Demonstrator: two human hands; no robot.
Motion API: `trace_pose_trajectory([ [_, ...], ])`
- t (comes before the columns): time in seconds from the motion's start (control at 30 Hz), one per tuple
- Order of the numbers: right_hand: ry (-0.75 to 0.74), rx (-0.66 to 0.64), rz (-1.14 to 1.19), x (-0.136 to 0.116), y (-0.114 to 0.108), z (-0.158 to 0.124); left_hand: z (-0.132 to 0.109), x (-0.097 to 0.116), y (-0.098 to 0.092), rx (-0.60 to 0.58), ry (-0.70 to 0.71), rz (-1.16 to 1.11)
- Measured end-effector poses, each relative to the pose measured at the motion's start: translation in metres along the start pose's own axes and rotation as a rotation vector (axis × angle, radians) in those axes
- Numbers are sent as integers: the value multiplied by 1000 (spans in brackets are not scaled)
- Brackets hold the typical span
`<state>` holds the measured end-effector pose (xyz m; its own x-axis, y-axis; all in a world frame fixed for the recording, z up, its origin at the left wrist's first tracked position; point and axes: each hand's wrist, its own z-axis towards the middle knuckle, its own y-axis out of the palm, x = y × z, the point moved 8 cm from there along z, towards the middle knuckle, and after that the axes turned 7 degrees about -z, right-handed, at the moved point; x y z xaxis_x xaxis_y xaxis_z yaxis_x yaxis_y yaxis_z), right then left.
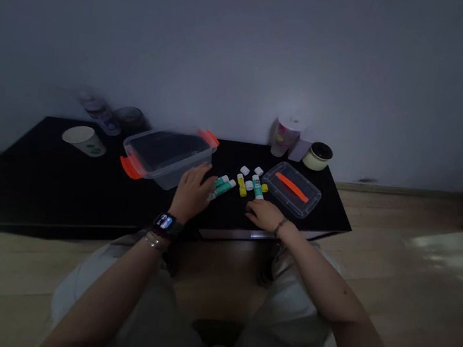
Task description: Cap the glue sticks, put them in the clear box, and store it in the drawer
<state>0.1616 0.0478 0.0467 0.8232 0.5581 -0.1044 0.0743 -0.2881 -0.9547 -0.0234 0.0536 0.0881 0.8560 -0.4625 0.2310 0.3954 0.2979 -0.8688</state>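
My left hand (194, 192) hangs open just above the black table (58, 181), its fingertips beside several teal-labelled glue sticks (222, 187). It holds nothing that I can see. My right hand (263, 214) rests on the tabletop, close below an uncapped teal-labelled glue stick (258, 187). A yellow glue stick (241, 185) lies to the left of that one, among white caps (245, 170). A clear plastic box (166, 154) with orange clips stands left of my hands. A clear lid (291, 190) with an orange strip lies to the right.
A paper cup (84, 140) lies on its side at the left. Along the wall stand a blurred bottle (99, 115), a dark cup (129, 120), a plastic cup (285, 137), a lilac box (299, 149) and a cream jar (317, 156). Wooden floor surrounds the table.
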Motion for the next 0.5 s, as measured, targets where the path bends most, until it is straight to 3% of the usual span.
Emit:
trace_pose_trajectory([
  [0.1, 13, -65, -9, -2, 5, -1, -5, 13, 17, -143, 59, -19],
  [0.23, 40, -98, -28, -2, 5, -3, -12, 6, 38, -316, -32, 115],
  [0.5, 36, -75, -2, 1, 3, -7, -16, -17, 71, -435, -219, 136],
])
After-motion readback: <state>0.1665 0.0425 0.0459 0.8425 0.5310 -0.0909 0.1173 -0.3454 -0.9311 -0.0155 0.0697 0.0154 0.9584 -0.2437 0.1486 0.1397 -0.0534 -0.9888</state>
